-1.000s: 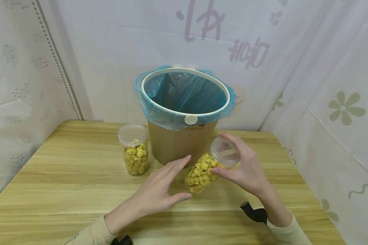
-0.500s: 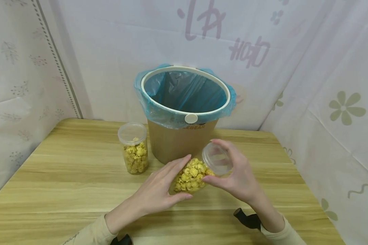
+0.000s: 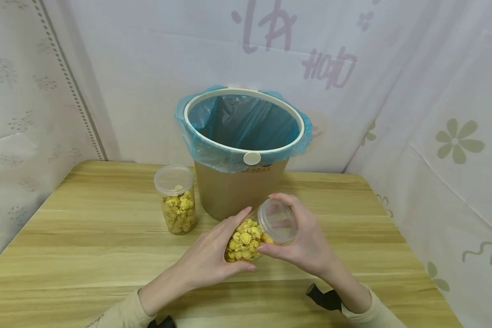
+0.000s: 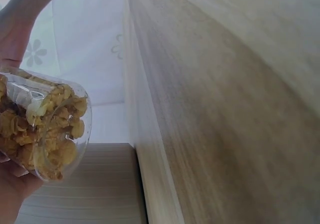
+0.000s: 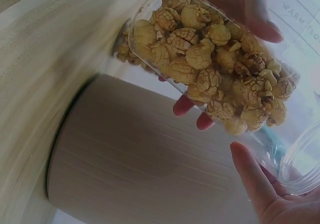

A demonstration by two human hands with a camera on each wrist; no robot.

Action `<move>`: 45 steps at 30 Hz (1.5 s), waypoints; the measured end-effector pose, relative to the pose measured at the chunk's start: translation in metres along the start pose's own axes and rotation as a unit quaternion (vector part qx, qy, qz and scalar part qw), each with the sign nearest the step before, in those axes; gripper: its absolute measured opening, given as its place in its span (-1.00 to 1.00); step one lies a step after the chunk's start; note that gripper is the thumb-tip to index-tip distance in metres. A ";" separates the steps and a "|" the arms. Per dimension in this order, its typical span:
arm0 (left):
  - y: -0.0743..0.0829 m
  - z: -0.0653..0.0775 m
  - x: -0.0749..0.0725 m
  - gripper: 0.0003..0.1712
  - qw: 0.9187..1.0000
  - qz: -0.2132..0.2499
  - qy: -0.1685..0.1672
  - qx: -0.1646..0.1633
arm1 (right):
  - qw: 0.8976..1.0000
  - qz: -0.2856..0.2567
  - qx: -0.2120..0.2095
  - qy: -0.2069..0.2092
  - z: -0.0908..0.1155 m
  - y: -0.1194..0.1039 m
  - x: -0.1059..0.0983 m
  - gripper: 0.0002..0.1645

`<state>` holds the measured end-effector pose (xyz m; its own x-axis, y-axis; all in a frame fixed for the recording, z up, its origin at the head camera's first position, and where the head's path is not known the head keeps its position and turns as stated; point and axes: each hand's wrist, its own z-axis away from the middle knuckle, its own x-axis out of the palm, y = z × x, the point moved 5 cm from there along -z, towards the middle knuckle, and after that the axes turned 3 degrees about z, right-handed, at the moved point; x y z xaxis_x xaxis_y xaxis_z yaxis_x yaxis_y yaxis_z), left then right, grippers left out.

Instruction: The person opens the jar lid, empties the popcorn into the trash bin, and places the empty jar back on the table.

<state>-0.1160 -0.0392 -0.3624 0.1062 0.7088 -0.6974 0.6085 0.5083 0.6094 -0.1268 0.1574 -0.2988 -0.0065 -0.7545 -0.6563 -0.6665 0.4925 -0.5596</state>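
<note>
A clear jar of yellow popcorn (image 3: 246, 239) is held tilted above the table, its transparent lid (image 3: 276, 221) leaning up to the right. My right hand (image 3: 301, 241) grips it near the lid, thumb on the near side and fingers over the far side. Around the lower part of the same jar curves my left hand (image 3: 207, 250), thumb and fingers on opposite sides. Popcorn (image 5: 200, 59) shows large through the jar's wall in the right wrist view. From the left wrist view, the jar's base (image 4: 62, 139) faces the table.
Behind the hands stands a tan bin (image 3: 233, 191) with a blue plastic bag (image 3: 213, 157) folded over its pale rim. A second lidded popcorn jar (image 3: 178, 205) sits upright to its left. Patterned cloth (image 3: 147, 91) hangs behind the wooden table (image 3: 106, 255).
My right hand has brought the jar leftward and slightly down into the curve of my left hand, which has hardly moved. The bin and second jar stay put.
</note>
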 end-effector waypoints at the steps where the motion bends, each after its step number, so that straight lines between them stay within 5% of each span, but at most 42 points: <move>1: 0.000 0.000 0.000 0.29 1.000 0.004 -0.001 -0.003 | 1.000 0.001 -0.002 0.000 0.000 0.000 0.001 0.16; 16: 0.005 -0.001 -0.006 0.25 0.998 -0.013 0.057 0.030 | 0.999 -0.011 0.001 -0.038 -0.002 0.005 -0.012 0.01; 28: 0.007 -0.001 -0.008 0.26 0.979 -0.108 0.134 0.109 | 0.992 0.118 0.031 -0.037 0.000 0.006 -0.022 -0.22; 36: 0.008 0.000 -0.009 0.24 0.978 -0.110 0.128 0.124 | 0.994 0.105 0.016 -0.031 -0.001 0.005 -0.020 -0.29; 45: 0.009 -0.001 -0.010 0.22 0.985 -0.080 0.096 0.115 | 0.996 0.077 -0.031 -0.022 -0.002 0.003 -0.021 -0.26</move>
<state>-0.1125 -0.0414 -0.3498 -0.1439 0.7195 -0.6794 0.7704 0.5124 0.3795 -0.1299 0.1737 -0.2855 -0.0814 -0.6519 -0.7539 -0.7055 0.5720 -0.4185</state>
